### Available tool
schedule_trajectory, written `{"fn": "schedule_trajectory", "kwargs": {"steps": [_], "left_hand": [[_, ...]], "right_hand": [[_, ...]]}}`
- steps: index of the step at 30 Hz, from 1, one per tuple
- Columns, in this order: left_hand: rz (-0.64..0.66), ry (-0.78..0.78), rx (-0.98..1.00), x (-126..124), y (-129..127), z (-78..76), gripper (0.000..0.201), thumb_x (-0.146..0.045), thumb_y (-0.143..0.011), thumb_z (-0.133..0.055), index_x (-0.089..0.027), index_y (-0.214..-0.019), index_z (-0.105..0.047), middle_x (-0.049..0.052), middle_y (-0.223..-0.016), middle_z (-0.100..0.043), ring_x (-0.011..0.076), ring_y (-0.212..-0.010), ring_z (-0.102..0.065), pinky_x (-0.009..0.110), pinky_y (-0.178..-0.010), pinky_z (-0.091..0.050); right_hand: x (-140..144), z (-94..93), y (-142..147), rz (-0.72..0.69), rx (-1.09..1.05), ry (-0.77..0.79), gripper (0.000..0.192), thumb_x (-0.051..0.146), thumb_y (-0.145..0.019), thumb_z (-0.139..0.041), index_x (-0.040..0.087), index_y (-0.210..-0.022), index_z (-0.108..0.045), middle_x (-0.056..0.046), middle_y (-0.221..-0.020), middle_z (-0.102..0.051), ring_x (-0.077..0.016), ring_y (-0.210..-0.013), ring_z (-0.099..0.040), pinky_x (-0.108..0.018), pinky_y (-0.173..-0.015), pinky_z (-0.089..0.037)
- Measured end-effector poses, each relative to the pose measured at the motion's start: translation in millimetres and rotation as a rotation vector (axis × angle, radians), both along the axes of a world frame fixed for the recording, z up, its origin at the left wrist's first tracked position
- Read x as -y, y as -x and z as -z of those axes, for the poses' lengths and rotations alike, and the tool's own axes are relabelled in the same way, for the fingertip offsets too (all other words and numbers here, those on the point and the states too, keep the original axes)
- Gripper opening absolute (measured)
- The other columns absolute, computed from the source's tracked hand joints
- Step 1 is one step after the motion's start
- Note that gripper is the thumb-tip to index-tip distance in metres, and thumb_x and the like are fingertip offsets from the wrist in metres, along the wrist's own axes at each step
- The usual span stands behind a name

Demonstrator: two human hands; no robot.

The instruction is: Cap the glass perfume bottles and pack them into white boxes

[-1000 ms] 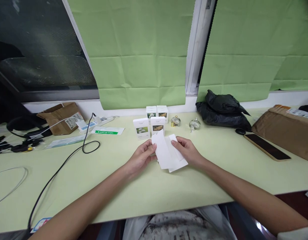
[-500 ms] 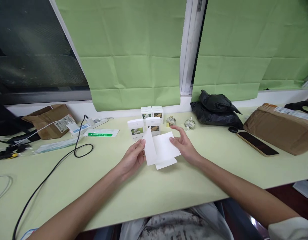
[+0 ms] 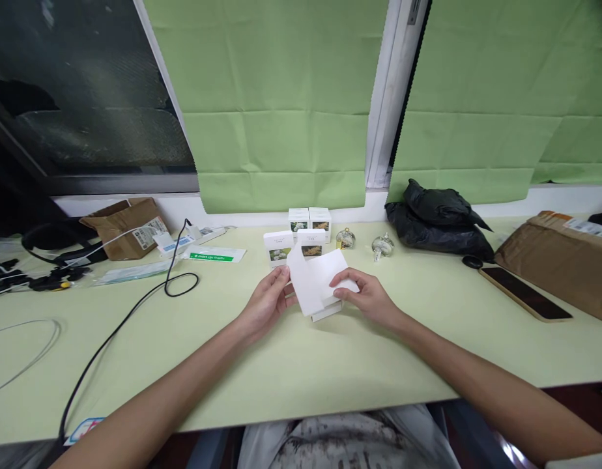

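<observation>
At the centre of the frame, a white folded card (image 3: 313, 277) lies between the two hands. The left hand (image 3: 266, 303) has its grip pinched on the card's left edge; the right hand (image 3: 372, 299) has its grip, thumb and bent fingers, closed on the right-hand flap. Half a second ago the right index finger pointed up, clear of the card; now it curls down at the flap.

Fairly bright, even light is falling on the desk (image 3: 379, 365), casting only a faint, soft shadow below the white card (image 3: 305, 286), whose surface is nearly washing out. The window (image 3: 100, 117) is showing dim, hazy reflections. Wide-angle distortion is stretching the edges; print on the small boxes (image 3: 278, 246) is blurring.
</observation>
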State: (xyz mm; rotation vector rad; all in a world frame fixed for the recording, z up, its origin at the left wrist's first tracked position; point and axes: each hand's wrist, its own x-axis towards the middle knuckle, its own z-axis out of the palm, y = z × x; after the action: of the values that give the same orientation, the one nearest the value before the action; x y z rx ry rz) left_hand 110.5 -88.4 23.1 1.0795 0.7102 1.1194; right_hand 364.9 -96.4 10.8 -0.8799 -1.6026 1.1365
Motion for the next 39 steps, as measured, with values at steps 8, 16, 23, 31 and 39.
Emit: {"fn": "schedule_trajectory", "kwargs": {"steps": [8, 16, 23, 31, 39], "left_hand": [[0.085, -0.276, -0.228, 24, -26, 17.3, 0.089, -0.035, -0.082, -0.088, -0.031, -0.155, -0.038, 0.014, -0.145, -0.062, 0.0282, -0.121, -0.067, 0.034, -0.090, -0.058], [-0.105, -0.254, -0.325, 30, -30, 5.7, 0.052, -0.048, -0.093, -0.074, -0.019, -0.132, -0.055, 0.005, -0.093, -0.070, 0.0159, -0.070, -0.063, 0.028, -0.065, -0.051], [-0.023, -0.324, -0.173, 23, -23, 11.3, 0.082, -0.050, -0.075, -0.090, -0.024, -0.144, -0.053, 0.013, -0.125, -0.067, 0.0249, -0.101, -0.067, 0.029, -0.075, -0.055], [-0.022, -0.269, -0.218, 21, -17, 2.5, 0.051, -0.051, -0.098, -0.066, -0.020, -0.138, -0.066, 0.011, -0.119, -0.074, 0.0199, -0.084, -0.066, 0.032, -0.077, -0.055], [-0.007, -0.173, -0.172, 17, -16, 2.3, 0.044, -0.041, -0.090, -0.079, -0.018, -0.126, -0.071, 0.012, -0.130, -0.073, 0.0285, -0.121, -0.065, 0.036, -0.102, -0.051]], "right_hand": [[5, -0.1, 10, 0.194, -0.132, -0.002, 0.034, 0.047, -0.083, -0.084, 0.026, -0.097, -0.061, 0.000, -0.090, -0.065, -0.0177, -0.065, -0.063, -0.032, -0.055, -0.056], [14, 3.4, 18, 0.056, -0.061, -0.059, 0.027, 0.044, -0.092, -0.076, 0.027, -0.110, -0.064, -0.002, -0.103, -0.067, -0.0197, -0.079, -0.070, -0.037, -0.077, -0.061], [5, 2.7, 13, 0.041, -0.094, -0.046, 0.028, 0.049, -0.091, -0.076, 0.026, -0.106, -0.069, -0.004, -0.103, -0.068, -0.0202, -0.080, -0.067, -0.036, -0.076, -0.060], [2, 2.1, 4, 0.014, 0.031, -0.117, 0.029, 0.049, -0.094, -0.072, 0.023, -0.087, -0.080, -0.006, -0.092, -0.075, -0.0243, -0.094, -0.067, -0.037, -0.084, -0.055], [5, 6.9, 10, -0.082, -0.046, -0.055, 0.047, 0.039, -0.085, -0.083, 0.025, -0.128, -0.068, -0.008, -0.128, -0.068, -0.0270, -0.117, -0.065, -0.040, -0.097, -0.058]]}}
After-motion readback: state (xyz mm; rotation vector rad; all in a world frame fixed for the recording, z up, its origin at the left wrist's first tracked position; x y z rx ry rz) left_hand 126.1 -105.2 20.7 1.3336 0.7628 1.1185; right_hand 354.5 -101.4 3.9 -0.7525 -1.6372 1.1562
